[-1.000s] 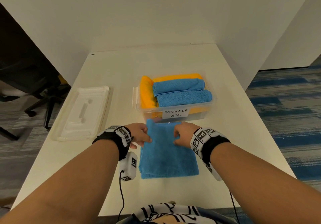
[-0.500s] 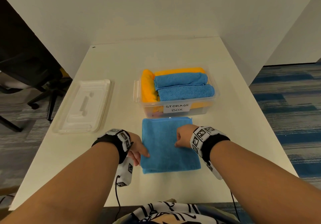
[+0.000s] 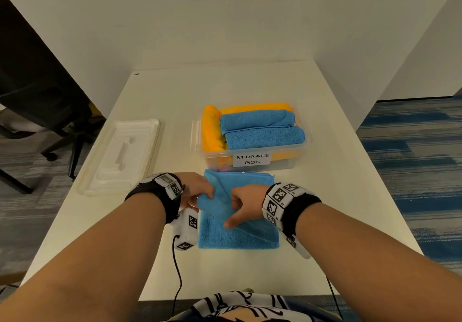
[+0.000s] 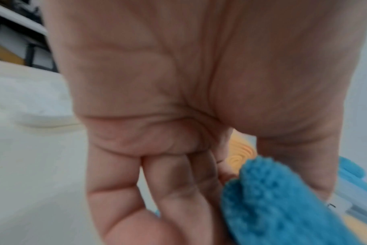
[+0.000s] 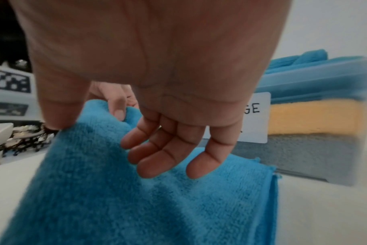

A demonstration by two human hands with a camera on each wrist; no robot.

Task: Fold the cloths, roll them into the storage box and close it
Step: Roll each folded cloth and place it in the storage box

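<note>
A folded blue cloth (image 3: 237,234) lies flat on the white table just in front of the clear storage box (image 3: 285,165). My left hand (image 3: 200,193) pinches the cloth's left edge (image 4: 283,207) and has it lifted and turned toward the right. My right hand (image 3: 240,204) hovers over the middle of the cloth (image 5: 136,199); its thumb presses the raised fold while its fingers (image 5: 153,164) hang loosely curled and hold nothing. The box, labelled "STORAGE BOX", holds two rolled blue cloths (image 3: 262,129) and rolled orange cloths (image 3: 211,129). The box lid (image 3: 122,154) lies on the table to the left.
A black office chair (image 3: 37,91) stands off the table's left side. White walls close in behind and to the right of the table (image 3: 225,81). Blue carpet (image 3: 412,159) shows at the right. Cables hang from both wrist devices near the table's front edge.
Both hands came back from the cloth's far edge. The left hand moved to the left edge, took hold of it and raised it rightward; the right hand settled on the middle.
</note>
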